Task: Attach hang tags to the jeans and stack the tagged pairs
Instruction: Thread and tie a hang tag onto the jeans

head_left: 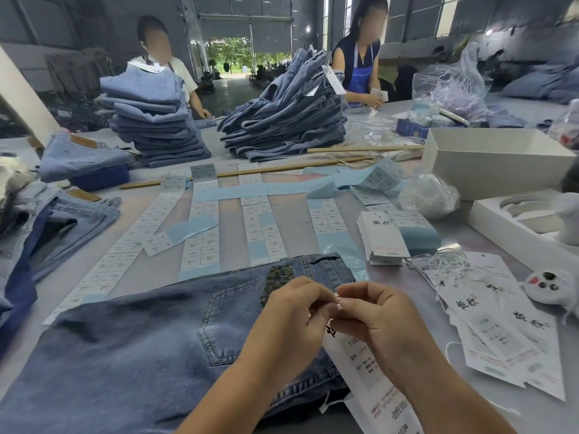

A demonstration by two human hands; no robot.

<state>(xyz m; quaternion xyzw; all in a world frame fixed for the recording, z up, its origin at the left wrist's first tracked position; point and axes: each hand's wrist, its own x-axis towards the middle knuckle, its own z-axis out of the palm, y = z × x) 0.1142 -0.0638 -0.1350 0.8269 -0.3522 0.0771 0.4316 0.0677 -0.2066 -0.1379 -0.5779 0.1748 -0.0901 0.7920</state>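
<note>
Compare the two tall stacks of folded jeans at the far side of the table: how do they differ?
The left stack stands fairly straight and narrow; the right stack is wider and leans, its top sloping up to the right. The left stack's pairs are folded compactly with neat edges; the right stack's lie looser, with edges splaying out. White hang tags dangle from the right stack's upper side; the left stack shows a white tag only on top. Both are blue denim on the same grey table.

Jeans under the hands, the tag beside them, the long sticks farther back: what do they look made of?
Jeans: blue denim, matte and faded, with stitched pocket seams. Tag: white card or stiff paper, printed, lying flat; whether coated is unclear. Sticks: probably bare wood or bamboo, pale tan and straight.
</note>
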